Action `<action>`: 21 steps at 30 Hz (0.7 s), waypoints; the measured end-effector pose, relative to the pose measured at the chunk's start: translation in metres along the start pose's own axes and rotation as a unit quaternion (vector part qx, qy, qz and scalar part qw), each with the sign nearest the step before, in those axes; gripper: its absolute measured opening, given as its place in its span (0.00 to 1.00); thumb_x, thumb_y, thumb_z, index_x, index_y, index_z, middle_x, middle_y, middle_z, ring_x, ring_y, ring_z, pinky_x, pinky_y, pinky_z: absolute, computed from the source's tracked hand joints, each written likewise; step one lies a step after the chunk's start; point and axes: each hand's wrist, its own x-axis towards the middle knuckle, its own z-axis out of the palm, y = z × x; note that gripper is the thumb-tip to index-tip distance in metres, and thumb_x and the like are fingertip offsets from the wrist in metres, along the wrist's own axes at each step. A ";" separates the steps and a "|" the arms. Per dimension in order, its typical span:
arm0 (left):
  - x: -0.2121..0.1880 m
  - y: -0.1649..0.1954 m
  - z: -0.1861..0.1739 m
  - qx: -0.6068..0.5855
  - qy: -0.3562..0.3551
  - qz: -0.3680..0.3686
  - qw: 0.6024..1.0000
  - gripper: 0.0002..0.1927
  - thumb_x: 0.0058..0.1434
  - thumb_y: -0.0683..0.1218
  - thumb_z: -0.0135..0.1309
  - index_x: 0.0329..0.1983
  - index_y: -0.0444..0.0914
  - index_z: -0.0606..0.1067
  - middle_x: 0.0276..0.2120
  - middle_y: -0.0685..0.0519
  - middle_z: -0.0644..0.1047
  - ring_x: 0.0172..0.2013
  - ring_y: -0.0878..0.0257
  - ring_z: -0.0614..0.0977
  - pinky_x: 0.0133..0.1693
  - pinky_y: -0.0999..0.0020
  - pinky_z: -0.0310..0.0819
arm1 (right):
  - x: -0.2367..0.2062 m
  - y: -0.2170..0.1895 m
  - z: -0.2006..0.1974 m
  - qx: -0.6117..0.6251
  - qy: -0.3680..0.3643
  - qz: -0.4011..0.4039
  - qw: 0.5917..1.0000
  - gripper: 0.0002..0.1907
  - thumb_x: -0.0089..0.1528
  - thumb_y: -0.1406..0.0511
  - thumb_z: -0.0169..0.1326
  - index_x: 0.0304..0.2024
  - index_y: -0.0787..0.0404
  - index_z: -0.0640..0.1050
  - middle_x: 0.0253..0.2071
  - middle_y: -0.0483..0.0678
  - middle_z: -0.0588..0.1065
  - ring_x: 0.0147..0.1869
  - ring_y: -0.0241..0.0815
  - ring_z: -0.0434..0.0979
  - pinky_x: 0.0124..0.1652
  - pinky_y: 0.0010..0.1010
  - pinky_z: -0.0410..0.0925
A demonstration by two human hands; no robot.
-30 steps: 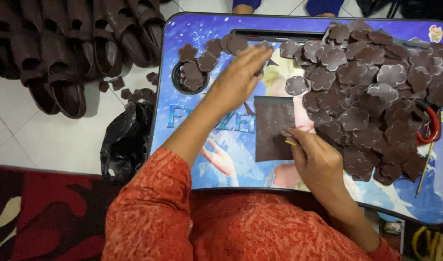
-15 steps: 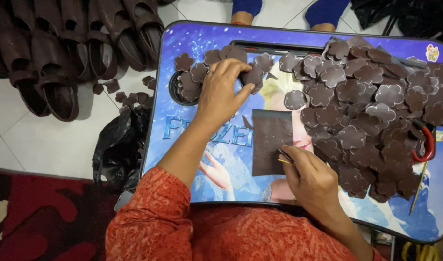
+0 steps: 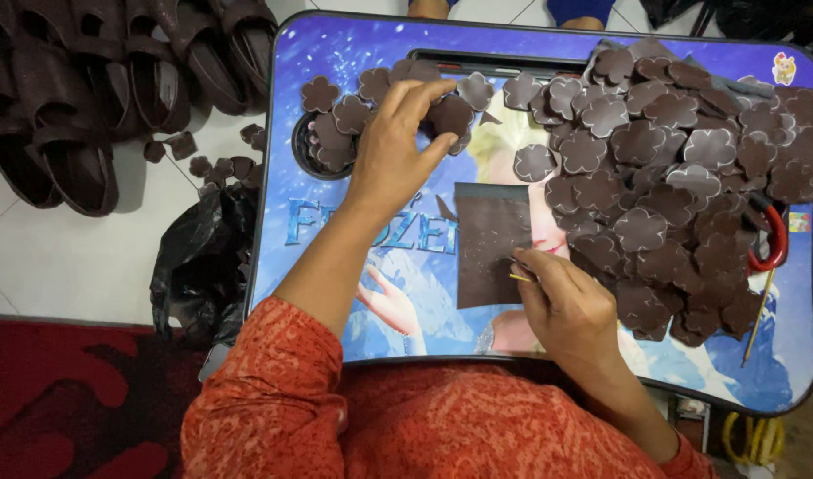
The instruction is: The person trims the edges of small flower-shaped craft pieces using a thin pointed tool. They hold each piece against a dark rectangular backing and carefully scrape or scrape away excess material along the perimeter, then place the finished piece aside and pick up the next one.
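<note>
My left hand (image 3: 398, 146) reaches to the upper left of the blue lap table (image 3: 353, 53) and pinches a brown flower-shaped cutout (image 3: 451, 115) between thumb and fingers. More cutouts lie around it, some in the round cup recess (image 3: 322, 151). My right hand (image 3: 562, 302) rests at the lower right edge of a dark brown rectangular sheet (image 3: 488, 241) and holds a thin yellowish stick (image 3: 518, 278) against it. A large heap of brown flower cutouts (image 3: 681, 177) covers the right half of the table.
Dark brown sandals (image 3: 96, 89) lie in a row on the white floor at the upper left. A black plastic bag (image 3: 203, 266) sits beside the table's left edge, with loose cutouts near it. A red-handled tool (image 3: 773, 239) lies at the right. A red patterned rug (image 3: 78, 399) is below.
My left hand drew back from the table's top middle toward the upper left, carrying a flower cutout. My right hand stayed on the brown sheet.
</note>
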 end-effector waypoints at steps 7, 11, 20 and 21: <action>-0.001 0.001 -0.004 0.047 0.031 0.008 0.998 0.17 0.63 0.42 0.62 0.55 0.43 0.78 0.43 0.50 0.76 0.44 0.54 0.82 0.47 0.60 0.76 | -0.002 -0.001 0.002 0.013 0.001 0.014 1.000 0.12 0.60 0.74 0.62 0.46 0.65 0.79 0.39 0.54 0.79 0.38 0.50 0.82 0.38 0.34 0.73; 0.002 0.000 -0.014 0.083 0.029 -0.045 0.995 0.10 0.62 0.46 0.62 0.47 0.44 0.81 0.37 0.54 0.78 0.40 0.55 0.82 0.42 0.60 0.74 | -0.003 0.001 0.003 0.009 -0.001 0.014 1.000 0.13 0.60 0.74 0.62 0.47 0.65 0.79 0.39 0.54 0.79 0.38 0.51 0.82 0.38 0.35 0.73; 0.000 0.007 -0.026 -0.024 0.027 -0.062 0.997 0.05 0.64 0.46 0.63 0.41 0.40 0.81 0.36 0.56 0.82 0.36 0.62 0.81 0.39 0.66 0.74 | -0.002 -0.002 0.005 0.014 -0.007 0.006 1.000 0.12 0.61 0.73 0.62 0.47 0.65 0.79 0.40 0.55 0.79 0.41 0.52 0.82 0.40 0.36 0.73; -0.001 0.009 -0.023 -0.112 0.005 -0.104 0.988 0.06 0.65 0.46 0.62 0.42 0.39 0.81 0.35 0.57 0.83 0.36 0.66 0.82 0.39 0.68 0.74 | -0.002 -0.003 0.005 0.016 -0.010 0.013 1.000 0.12 0.61 0.73 0.62 0.47 0.65 0.79 0.40 0.55 0.79 0.40 0.51 0.81 0.40 0.36 0.73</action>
